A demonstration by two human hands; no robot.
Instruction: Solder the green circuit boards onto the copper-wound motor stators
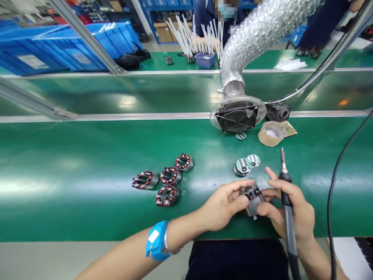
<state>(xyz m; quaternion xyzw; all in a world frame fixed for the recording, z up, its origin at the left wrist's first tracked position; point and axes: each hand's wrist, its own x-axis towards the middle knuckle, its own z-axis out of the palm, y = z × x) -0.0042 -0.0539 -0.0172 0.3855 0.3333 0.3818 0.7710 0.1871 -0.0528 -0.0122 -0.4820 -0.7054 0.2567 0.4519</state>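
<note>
My left hand (221, 206) pinches a motor stator (255, 203) between thumb and fingers, low over the front of the green bench. My right hand (300, 214) is closed round a soldering iron (288, 217), its tip pointing up and away from the stator. The thumb and a finger of that hand also touch the stator's right side. Just beyond my hands, a small round circuit board (243, 165) sits on top of another stator, and a second round board (254, 160) overlaps its edge. Several wound stators (170, 175) stand in a group on the left.
A fume extractor fan (237, 118) on a silver duct (259, 35) hangs over the bench. Beside it are a roll of tape (271, 134) and one more round board (240, 135). A black cable (332, 186) runs down the right. Across the line sits a co-worker (201, 19) behind white sticks.
</note>
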